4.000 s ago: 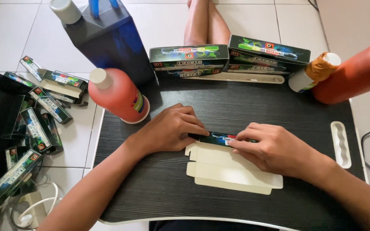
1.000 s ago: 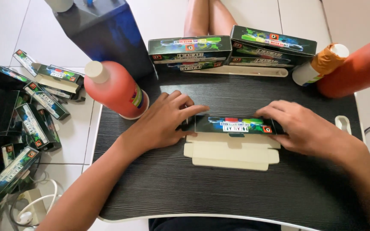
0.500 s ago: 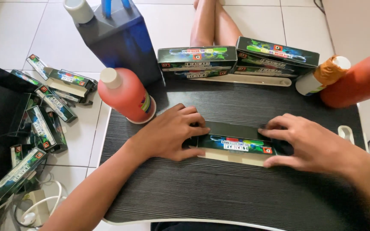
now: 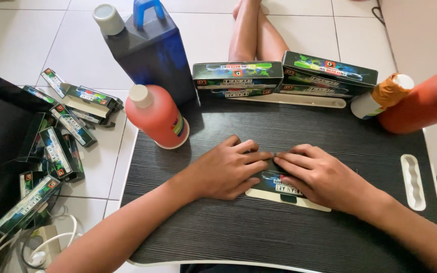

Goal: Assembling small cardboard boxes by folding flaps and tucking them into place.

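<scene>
As the small dark printed cardboard box [image 4: 278,186] must stay flat, we press our left hand [image 4: 226,169] and right hand [image 4: 319,177] on it, both grasping nothing, against the black wood-grain worktop [image 4: 259,126].

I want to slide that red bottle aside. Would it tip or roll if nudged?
The red bottle stands upright on a broad round base at the table's left edge, so rolling seems unlikely. It looks full, probably heavy; a low push should slide it, a high one might topple it off.
</scene>
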